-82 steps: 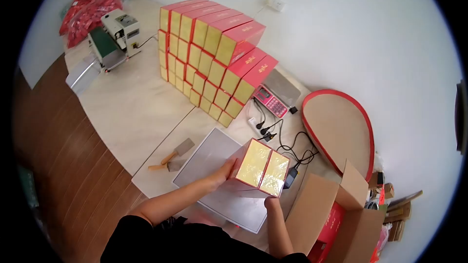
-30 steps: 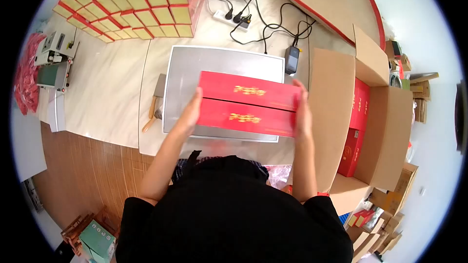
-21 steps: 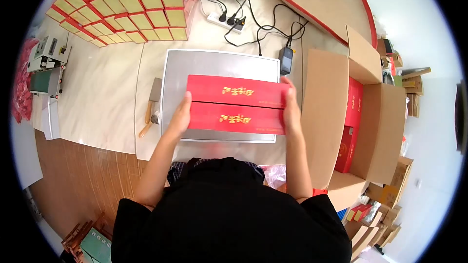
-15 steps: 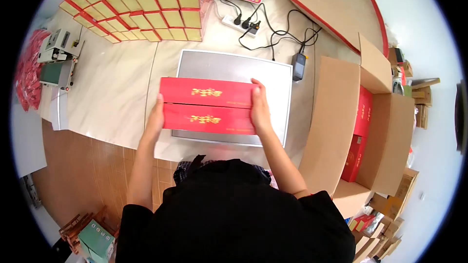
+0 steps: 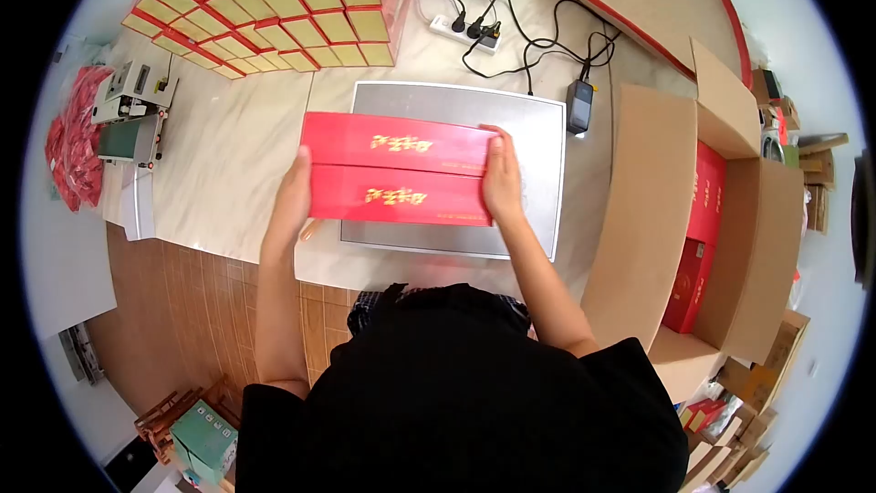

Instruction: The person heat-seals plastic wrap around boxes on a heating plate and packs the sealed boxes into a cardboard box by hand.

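Two long red cardboard boxes with gold lettering (image 5: pixel 397 194) lie side by side, long edges together, held apparently just above a grey flat panel with a white rim (image 5: pixel 538 173). The left hand (image 5: pixel 292 190) is part-open, cupped around their 9 o'clock end; its fingertips are mostly hidden. The right hand (image 5: pixel 502 181), also part-open, clasps the 3 o'clock end, fingers curling over the far corner.

Only inward squeeze seems to join the pair, so even pressure from both palms, centred on the dark seam, would stop one box sliding past the other. Level wrists matter too; a tilt could open that seam. Firm but gentle contact spares the card corners. A light wooden handle (image 5: pixel 310 227) sits near the left wrist at 8 o'clock on the pale marbled surface (image 5: pixel 219 155), worth clearing.
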Demonstrator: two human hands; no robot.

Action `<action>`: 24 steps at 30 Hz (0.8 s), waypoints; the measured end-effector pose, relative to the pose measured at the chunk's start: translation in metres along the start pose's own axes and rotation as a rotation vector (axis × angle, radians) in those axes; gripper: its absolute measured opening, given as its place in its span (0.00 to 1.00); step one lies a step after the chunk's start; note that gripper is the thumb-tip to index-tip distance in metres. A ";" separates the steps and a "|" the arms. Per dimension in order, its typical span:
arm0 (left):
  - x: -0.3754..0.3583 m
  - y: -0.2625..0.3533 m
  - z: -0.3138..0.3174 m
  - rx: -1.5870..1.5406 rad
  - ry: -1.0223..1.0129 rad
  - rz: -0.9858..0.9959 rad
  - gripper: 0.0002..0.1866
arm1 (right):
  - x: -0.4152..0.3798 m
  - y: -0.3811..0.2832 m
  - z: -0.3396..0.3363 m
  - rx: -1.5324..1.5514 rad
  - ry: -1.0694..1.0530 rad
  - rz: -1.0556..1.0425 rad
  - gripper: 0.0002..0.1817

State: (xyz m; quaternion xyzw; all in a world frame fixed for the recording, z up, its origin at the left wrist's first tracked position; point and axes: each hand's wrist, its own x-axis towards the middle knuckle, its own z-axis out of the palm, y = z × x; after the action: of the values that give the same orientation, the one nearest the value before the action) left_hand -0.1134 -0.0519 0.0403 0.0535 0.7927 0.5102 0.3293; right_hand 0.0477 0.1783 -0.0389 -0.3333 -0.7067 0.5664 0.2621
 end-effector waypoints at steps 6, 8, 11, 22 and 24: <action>0.037 -0.021 0.071 -0.024 -0.238 0.146 0.37 | -0.006 0.023 -0.079 -0.096 0.130 0.057 0.22; 0.046 -0.035 0.092 -0.045 -0.315 0.125 0.37 | -0.010 0.022 -0.100 -0.130 0.176 0.097 0.23; 0.050 -0.040 0.110 -0.020 -0.364 0.086 0.38 | -0.012 0.026 -0.120 -0.081 0.205 0.180 0.23; 0.061 -0.023 0.040 -0.105 -0.181 -0.015 0.39 | 0.000 0.005 -0.039 -0.121 0.064 0.065 0.24; 0.069 -0.034 0.031 -0.142 -0.235 -0.033 0.38 | 0.003 0.003 -0.039 -0.129 0.034 0.126 0.24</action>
State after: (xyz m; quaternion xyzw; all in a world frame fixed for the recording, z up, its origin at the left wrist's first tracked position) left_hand -0.1404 -0.0145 -0.0285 0.0764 0.7113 0.5497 0.4314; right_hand 0.0753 0.2048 -0.0330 -0.4028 -0.7147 0.5295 0.2158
